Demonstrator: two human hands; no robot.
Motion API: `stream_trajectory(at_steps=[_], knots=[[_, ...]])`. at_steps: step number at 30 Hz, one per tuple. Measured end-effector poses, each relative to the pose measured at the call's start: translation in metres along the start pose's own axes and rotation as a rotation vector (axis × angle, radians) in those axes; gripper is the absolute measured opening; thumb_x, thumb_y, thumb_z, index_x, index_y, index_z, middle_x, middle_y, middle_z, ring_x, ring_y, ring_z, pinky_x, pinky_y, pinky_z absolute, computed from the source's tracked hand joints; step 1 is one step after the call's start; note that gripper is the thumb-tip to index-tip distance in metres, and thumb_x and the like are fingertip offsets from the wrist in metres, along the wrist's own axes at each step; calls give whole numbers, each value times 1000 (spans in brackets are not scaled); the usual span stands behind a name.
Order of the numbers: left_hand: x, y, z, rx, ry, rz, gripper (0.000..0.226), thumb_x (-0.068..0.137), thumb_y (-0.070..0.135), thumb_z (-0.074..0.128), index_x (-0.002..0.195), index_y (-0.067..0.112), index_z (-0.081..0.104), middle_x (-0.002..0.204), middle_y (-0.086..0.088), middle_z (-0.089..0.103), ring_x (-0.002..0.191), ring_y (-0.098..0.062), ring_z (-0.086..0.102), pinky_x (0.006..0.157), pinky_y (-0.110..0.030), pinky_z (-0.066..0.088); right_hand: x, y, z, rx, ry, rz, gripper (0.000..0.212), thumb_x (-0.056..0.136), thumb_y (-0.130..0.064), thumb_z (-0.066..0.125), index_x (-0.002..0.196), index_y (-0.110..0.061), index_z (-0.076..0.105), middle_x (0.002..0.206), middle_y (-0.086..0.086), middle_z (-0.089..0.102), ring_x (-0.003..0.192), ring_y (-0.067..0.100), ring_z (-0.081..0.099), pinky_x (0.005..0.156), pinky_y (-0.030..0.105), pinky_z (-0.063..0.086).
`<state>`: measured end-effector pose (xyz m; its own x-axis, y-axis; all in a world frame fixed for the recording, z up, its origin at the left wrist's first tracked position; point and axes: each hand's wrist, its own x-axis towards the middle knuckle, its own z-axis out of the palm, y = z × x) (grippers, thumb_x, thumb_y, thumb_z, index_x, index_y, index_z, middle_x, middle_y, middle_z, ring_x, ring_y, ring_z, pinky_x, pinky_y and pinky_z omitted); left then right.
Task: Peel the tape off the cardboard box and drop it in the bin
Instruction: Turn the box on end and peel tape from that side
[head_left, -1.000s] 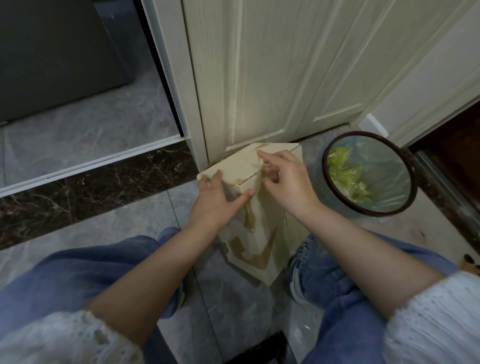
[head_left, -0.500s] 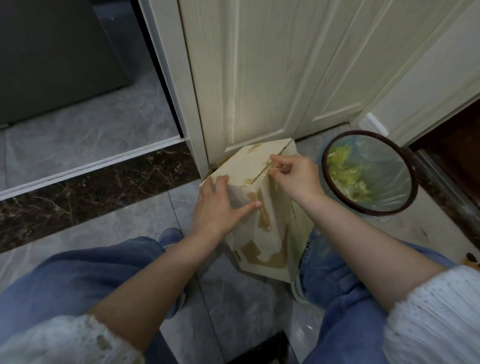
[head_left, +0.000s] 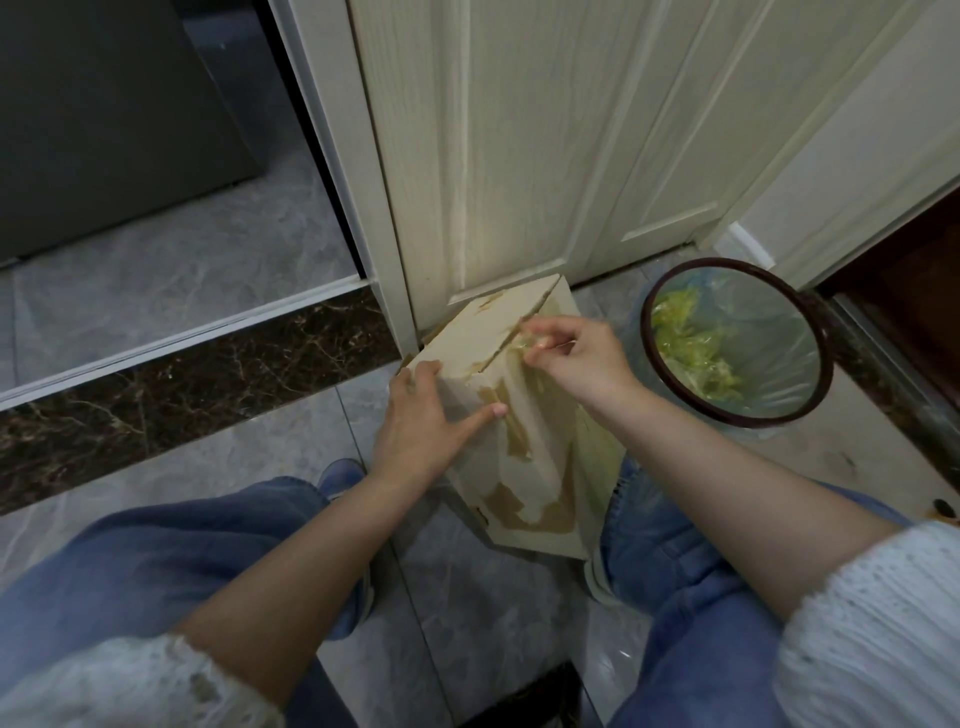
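**Hands at work on a taped carton beside the bin**

The right hand pinches a strip of clear tape between thumb and fingertips at the top edge of the cardboard box, the other fingers curled loosely above it. The tape is glossy and hard to trace; how far it is lifted from the box cannot be told. The left hand lies flat against the box's left face, fingers straight and spread, the thumb reaching across the near corner. The box stands tilted on the grey tiled floor, its top leaning toward the cream door behind it, between the person's knees in blue jeans. Brown patches show on its pale faces where the outer layer is torn away. Just to the right of the box stands the round bin, dark-rimmed and lined with a pale bag, with crumpled yellowish-green material lying inside. White knitted sleeves are pushed up both forearms. A dark marble threshold strip runs across the floor on the left, under a white sliding-door track.
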<state>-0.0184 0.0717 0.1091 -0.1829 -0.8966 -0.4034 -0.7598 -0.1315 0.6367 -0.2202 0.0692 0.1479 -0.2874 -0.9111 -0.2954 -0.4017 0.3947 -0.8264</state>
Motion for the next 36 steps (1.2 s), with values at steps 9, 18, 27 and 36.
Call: stream_trajectory(at_steps=[9, 18, 27, 36], knots=[[11, -8, 17, -226, -40, -80, 118, 55, 75, 82, 152, 27, 34, 156, -6, 28, 144, -27, 34, 118, -45, 37, -2, 4, 2, -22, -1, -11, 31, 83, -10, 76, 109, -26, 74, 82, -9, 58, 68, 2, 53, 75, 22, 50], [20, 1, 1, -452, -89, -270, 123, 59, 79, 75, 160, 28, 27, 170, -11, 4, 156, -29, 11, 124, -44, 19, -7, -6, 6, -48, -81, -58, 25, 78, -14, 81, 96, -30, 75, 80, -10, 59, 69, 5, 54, 72, 21, 46], [18, 6, -18, -230, -165, -155, 159, 34, 97, 61, 164, 26, 2, 171, -1, -12, 153, -24, -26, 127, -52, -5, -6, -13, -9, -33, -99, -162, 24, 78, -15, 80, 91, -35, 75, 82, -11, 61, 66, 1, 51, 72, 19, 49], [-8, 14, -41, -309, -48, -162, 157, 33, 88, 67, 163, 28, 2, 172, 3, -2, 156, -29, -16, 126, -55, -3, -18, -35, 1, 54, -116, -278, 46, 80, -5, 73, 108, -41, 69, 106, -7, 57, 88, 10, 64, 81, 25, 56]])
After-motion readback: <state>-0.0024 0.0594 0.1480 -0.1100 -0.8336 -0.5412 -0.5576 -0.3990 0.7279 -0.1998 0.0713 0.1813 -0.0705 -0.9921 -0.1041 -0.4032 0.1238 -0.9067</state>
